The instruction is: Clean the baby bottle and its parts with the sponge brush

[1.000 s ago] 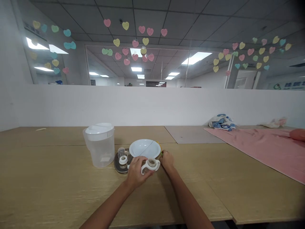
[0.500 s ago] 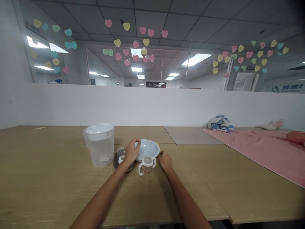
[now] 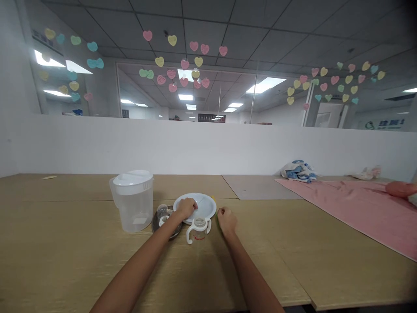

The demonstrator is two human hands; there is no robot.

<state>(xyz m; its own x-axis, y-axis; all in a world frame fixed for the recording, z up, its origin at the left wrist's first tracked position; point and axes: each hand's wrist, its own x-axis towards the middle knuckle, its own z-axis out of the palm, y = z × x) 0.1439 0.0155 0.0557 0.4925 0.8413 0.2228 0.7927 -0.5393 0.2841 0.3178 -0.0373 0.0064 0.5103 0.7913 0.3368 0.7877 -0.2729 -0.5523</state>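
Observation:
My left hand [image 3: 186, 208] is closed over the left part of a shallow white plate [image 3: 208, 212]; whatever its curled fingers hold is hidden. At the plate's right edge my right hand [image 3: 227, 221] is also closed, with a thin green strip [image 3: 218, 224] running beside it; I cannot tell whether it is gripped. In front of the plate stands a clear baby bottle [image 3: 198, 236] with white side handles, red print and an open top. Partly behind my left forearm, a dark metal dish [image 3: 155, 226] bears a clear cap [image 3: 162, 211] and a white bottle part [image 3: 163, 221].
A translucent lidded pitcher [image 3: 135, 208] stands left of the dish. Far right, a pink cloth [image 3: 355, 208] covers the tabletop, with a crumpled blue and white cloth [image 3: 299, 171] by the wall. A seam and the table's front edge [image 3: 293, 305] lie nearer.
My left hand has lowered and moved right over the plate, its fingers now curled. My right hand stays beside the plate, and the green strip now shows next to it. The view has shifted slightly.

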